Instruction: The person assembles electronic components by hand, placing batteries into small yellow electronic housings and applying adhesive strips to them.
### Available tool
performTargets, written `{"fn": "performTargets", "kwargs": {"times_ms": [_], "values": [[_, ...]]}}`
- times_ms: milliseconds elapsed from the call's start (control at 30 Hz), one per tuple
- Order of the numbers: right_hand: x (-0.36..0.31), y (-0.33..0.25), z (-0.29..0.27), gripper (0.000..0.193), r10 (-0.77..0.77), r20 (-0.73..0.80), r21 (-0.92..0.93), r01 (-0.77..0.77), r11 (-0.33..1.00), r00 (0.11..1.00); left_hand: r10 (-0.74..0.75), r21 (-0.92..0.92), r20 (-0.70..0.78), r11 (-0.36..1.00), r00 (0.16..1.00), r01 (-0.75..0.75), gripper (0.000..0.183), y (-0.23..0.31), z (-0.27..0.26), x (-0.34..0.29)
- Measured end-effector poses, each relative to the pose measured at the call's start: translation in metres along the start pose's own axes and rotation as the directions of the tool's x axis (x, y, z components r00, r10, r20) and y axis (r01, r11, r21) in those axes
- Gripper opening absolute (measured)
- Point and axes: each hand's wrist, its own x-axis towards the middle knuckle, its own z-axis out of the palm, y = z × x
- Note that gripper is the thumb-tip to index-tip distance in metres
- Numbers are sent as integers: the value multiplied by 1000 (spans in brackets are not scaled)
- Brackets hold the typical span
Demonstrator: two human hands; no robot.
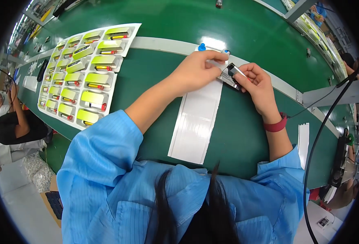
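Note:
My right hand [257,83] grips a small flat black-and-silver device [231,76], tilted above the far end of a long white strip. Its thumb lies across the device's face. At the device's left edge is my left hand [196,70], with thumb and forefinger drawn together in a pinch. Whatever may be between those fingertips is too small to make out. The glossy white strip [193,126] lies lengthwise on the green bench below both hands. A blue knob-like piece [202,47] sits at its far end, beyond my left hand.
To the left stands a white compartment tray [115,81] with several yellow-green pieces and red-tipped cylinders. A pale rail [163,44] crosses the bench. On the right are a hanging black cable [316,150] and a white strip [303,142]. A co-worker [18,126] sits far left.

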Motion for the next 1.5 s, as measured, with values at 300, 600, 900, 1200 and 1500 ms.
{"fn": "performTargets", "kwargs": {"times_ms": [300,600,900,1200,1500], "values": [[20,-12,18,16,-26,12,71,25,997,1000,-182,-482,178,841,967,246,40,-25,-11,4],[32,-1,23,16,-27,17,83,25,996,999,-202,-545,222,786,954,293,39,-36,-22,-2],[34,4,21,15,-103,14,139,100,985,995,-246,-491,198,813,949,313,34,-40,-19,-2],[14,-15,28,17,-665,186,-548,638,541,723,-313,-515,109,794,943,323,30,-36,-20,0],[14,-18,24,14,-651,534,-665,744,70,539,-315,-759,233,533,920,374,25,-37,-32,3]]}}
